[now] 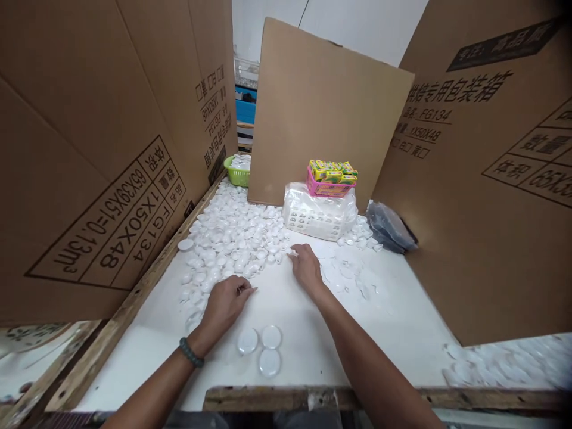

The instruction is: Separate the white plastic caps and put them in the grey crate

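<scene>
My left hand (226,305) rests on the white table (393,322) at the near edge of a big heap of small white plastic parts (232,238), its fingers pinched together on a small white part. My right hand (306,265) reaches further in, fingers curled at the heap's right edge, touching a small white piece. Three round clear discs (263,345) lie flat on the table just below my left hand. More thin clear pieces (353,280) are scattered to the right of my right hand.
Tall cardboard sheets wall the table on the left (102,149), back (322,107) and right (491,179). A clear bag of white parts (319,214) carries a pink basket with yellow boxes (331,177). A green basket (236,170) sits back left, a dark bag (391,229) right.
</scene>
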### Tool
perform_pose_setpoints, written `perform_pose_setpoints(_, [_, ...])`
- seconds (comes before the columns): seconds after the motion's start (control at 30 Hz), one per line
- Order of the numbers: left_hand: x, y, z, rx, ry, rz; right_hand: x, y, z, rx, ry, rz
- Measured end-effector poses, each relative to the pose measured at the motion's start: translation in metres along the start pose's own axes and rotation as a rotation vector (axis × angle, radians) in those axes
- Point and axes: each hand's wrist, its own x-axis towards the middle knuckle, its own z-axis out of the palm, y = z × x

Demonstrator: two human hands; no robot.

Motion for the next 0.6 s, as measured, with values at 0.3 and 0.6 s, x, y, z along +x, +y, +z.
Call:
perform_pose_setpoints(0.3, [0.024,0.002,0.007,0.249,0.093,0.095,0.002,0.020,-0.005,0.090,-0.178,-0.037])
perform_pose_setpoints(0.6, [0.007,0.003,0.026,0.107,-0.007,0.164,-0.073,-0.018,-0.012,0.190,-0.216,-0.230])
